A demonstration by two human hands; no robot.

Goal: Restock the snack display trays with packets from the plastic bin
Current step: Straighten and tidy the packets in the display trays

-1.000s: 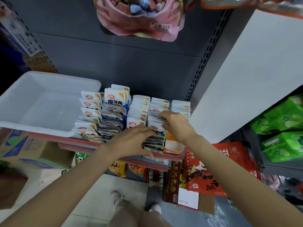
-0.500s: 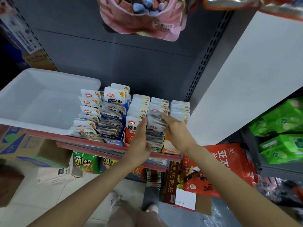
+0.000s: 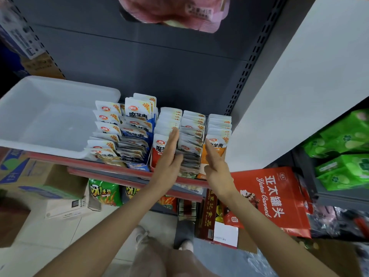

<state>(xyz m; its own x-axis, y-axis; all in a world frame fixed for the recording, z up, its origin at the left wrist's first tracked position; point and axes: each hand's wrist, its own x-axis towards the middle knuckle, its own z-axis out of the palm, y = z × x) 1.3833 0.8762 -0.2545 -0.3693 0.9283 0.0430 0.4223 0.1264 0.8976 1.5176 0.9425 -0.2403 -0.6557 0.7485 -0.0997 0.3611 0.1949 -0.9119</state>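
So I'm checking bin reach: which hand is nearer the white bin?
Left. The left hand is a few packet rows right of the bin; the right hand is farther right.

pink snack bag (image 3: 175, 13): top cut by frame edge, label blurred | red packet (image 3: 159, 150): print half behind left hand (image 3: 169, 156) | orange packet (image 3: 214, 150): part behind right hand (image 3: 216, 166)

The white plastic bin (image 3: 50, 116) lies open from above, nothing in it to block a reach. Right of it, upright packets (image 3: 191, 136) fill the trays side by side. Both flat hands, left hand (image 3: 169, 156) and right hand (image 3: 216, 166), flank one row. A pink bag (image 3: 173, 13) hangs overhead.
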